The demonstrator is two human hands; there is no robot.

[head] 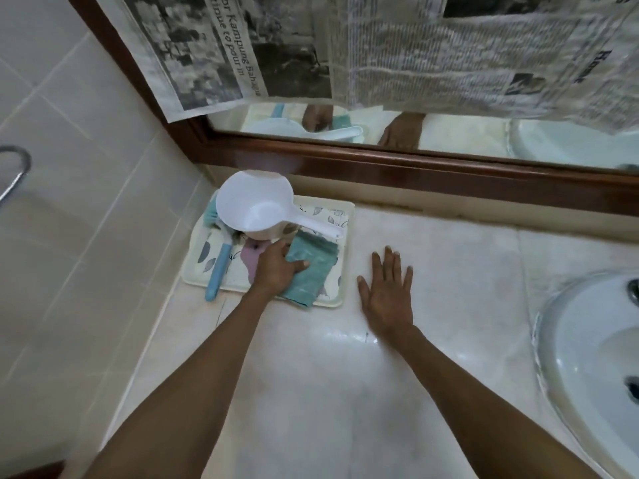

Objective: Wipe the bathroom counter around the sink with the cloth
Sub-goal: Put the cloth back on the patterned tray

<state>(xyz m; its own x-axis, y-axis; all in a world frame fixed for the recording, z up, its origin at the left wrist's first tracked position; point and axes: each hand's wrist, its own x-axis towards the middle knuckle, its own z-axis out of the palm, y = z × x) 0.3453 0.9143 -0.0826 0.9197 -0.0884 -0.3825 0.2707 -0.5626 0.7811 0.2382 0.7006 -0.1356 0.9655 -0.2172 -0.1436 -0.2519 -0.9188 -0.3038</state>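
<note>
A folded teal cloth [311,267] lies on a patterned tray [333,300] at the back left of the pale tiled counter [311,392]. My left hand [276,267] rests on the cloth's left edge, thumb across its top and fingers curled at its far side. My right hand [387,292] lies flat on the counter just right of the tray, fingers spread, holding nothing. The white sink [587,357] is set into the counter at the right edge of the view.
A white plastic dipper [256,209] and a blue-handled brush [218,274] share the tray. A wood-framed mirror [415,167], partly covered with newspaper [449,53], runs along the back. A tiled wall [86,202] closes the left side.
</note>
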